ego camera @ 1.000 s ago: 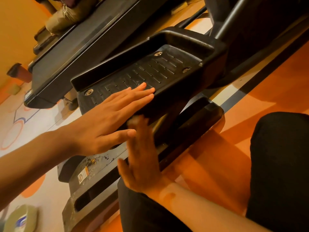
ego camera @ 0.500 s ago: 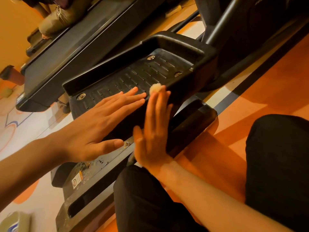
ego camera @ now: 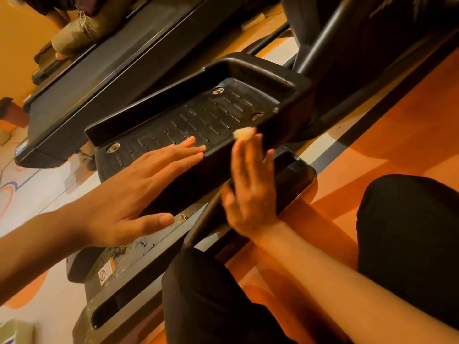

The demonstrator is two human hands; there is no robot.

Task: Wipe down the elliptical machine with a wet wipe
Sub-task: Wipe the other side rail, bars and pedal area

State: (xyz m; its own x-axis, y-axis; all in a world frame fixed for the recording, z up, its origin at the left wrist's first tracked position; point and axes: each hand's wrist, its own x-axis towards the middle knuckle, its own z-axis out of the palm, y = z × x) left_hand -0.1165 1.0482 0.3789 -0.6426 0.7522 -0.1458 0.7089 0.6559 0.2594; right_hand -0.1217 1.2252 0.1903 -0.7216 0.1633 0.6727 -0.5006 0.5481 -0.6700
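Wiping the edge of the pedal.
Right hand, fingers straight, is pressing the wipe; left hand is lying flat.

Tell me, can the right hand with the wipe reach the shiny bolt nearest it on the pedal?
Probably yes. The right hand presses the wipe against the rim of the pedal, and the bolt sits just beyond, uncovered. The left hand lies flat farther along, out of the way.

Nothing can be read here — a sticker on the rail bears a crossed-circle sign, but its small print is too fine.
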